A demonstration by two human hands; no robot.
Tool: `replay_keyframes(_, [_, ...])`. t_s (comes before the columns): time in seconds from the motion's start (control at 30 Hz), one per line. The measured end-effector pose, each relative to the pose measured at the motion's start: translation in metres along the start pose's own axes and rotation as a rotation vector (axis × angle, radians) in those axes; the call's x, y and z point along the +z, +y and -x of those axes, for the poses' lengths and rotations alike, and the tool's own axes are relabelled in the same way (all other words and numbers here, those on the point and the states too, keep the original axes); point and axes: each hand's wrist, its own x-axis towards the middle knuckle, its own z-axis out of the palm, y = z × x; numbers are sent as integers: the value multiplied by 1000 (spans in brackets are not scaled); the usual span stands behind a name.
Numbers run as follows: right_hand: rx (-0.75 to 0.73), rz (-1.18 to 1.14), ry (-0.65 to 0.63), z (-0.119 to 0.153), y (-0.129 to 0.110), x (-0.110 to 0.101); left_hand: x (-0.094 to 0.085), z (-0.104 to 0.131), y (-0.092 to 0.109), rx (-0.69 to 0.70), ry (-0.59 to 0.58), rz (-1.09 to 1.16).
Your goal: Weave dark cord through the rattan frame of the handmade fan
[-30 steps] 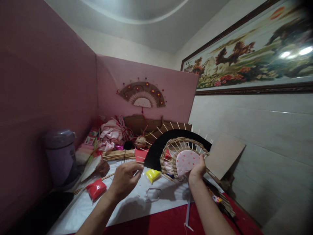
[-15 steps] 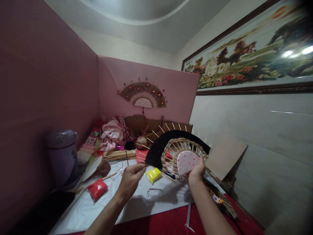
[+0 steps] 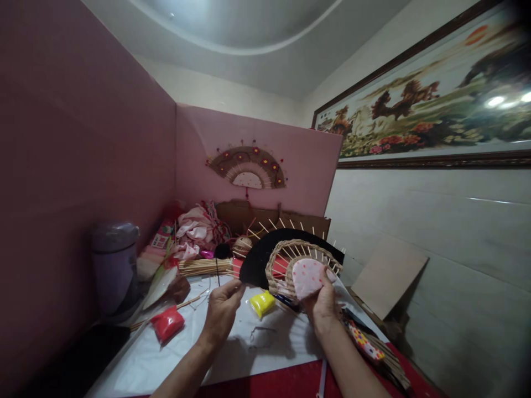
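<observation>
A half-round fan (image 3: 254, 260) with a black outer band, woven cord rings and thin sticks poking past its rim is held up over the table. My right hand (image 3: 322, 305) grips its polka-dotted pink base (image 3: 307, 276), thumb on the front face. At the fan's left end, my left hand (image 3: 222, 310) is closed in a pinch at the corner of the black band. Below the fan, a yellow packet (image 3: 262, 304) lies on the white sheet (image 3: 232, 359), and a red packet (image 3: 168, 323) lies left of my left hand.
Against the pink board hangs a finished-looking brown fan (image 3: 249, 167). Bundled sticks (image 3: 205, 267), pink cloth (image 3: 197, 225) and a twine ball (image 3: 241, 246) crowd the back. A lidded purple bin (image 3: 114, 276) stands left; a beige board (image 3: 390, 279) leans right.
The fan and my right hand have shifted a little left and down in view. My left hand keeps its pinch at the fan's left end. The camera view has tilted slightly.
</observation>
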Motion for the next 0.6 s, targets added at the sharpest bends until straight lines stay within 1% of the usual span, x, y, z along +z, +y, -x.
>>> replay_keyframes(0.13, [101,-26,-119,5,7,4,-4,-2,4,24,76,24])
replay_keyframes(0.2, [138,-33,-146,7,8,5,-6,-3,5,18,111,54])
replay_keyframes(0.27, [140,-45,-135,8,7,5,-7,-4,6,-23,116,121])
replay_keyframes(0.4, [134,-75,-111,9,6,7,-7,-8,6,-152,85,311])
replay_keyframes(0.5, [127,-79,-139,8,6,6,-6,-9,7,-229,90,375])
replay_keyframes(0.6, [109,-62,-187,6,8,3,-5,-9,8,-272,81,405])
